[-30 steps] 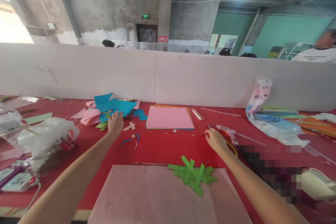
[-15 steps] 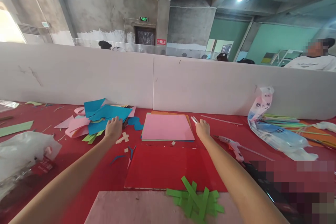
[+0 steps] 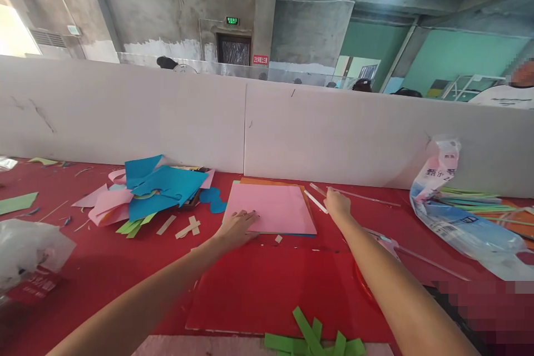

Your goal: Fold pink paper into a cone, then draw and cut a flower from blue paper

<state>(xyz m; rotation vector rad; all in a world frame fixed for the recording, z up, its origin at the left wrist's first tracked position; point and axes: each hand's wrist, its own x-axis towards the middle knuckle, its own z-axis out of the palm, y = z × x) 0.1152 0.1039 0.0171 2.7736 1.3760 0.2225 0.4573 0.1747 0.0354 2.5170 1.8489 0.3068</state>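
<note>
My left hand [image 3: 237, 227] lies flat, fingers spread, on the near left corner of a pink paper sheet [image 3: 275, 207] that tops a small stack of coloured sheets. My right hand [image 3: 337, 203] reaches to the right of that stack, fingers curled at two thin white sticks [image 3: 316, 201] lying on the red table; whether it grips one is unclear. A red sheet [image 3: 267, 289] lies in front of the stack. Green paper strips [image 3: 311, 339] are piled at the near edge.
Blue, pink and green paper scraps [image 3: 158, 189] are heaped at the left. A printed plastic bag [image 3: 454, 217] with long coloured strips lies at the right. A clear plastic bag [image 3: 25, 245] sits at the far left. A white partition [image 3: 267, 122] backs the table.
My left hand has left the blue scrap pile and moved right onto the pink sheet. My right hand has moved from the glue gun area up to the white sticks.
</note>
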